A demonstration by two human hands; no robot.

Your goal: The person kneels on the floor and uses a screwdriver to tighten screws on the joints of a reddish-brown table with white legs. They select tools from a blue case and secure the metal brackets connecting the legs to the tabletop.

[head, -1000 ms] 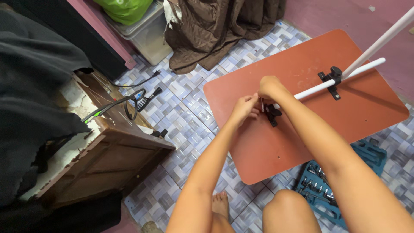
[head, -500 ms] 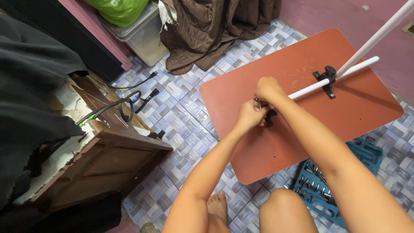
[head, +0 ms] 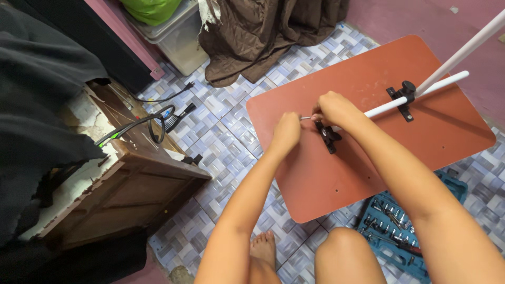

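The left hand (head: 286, 131) is closed around a thin metal tool (head: 305, 118). The right hand (head: 334, 108) grips the white tube (head: 389, 105) just above the black bracket (head: 329, 138) on the board (head: 326, 179).

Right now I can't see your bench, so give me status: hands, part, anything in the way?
Left hand and right hand pinch a thin metal tool at the black bracket on the red board. White tube clamped there. Nothing in the way.

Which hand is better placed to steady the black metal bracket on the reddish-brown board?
Probably the right hand: it rests directly above the black metal bracket, while the left hand grips a thin silver tool.
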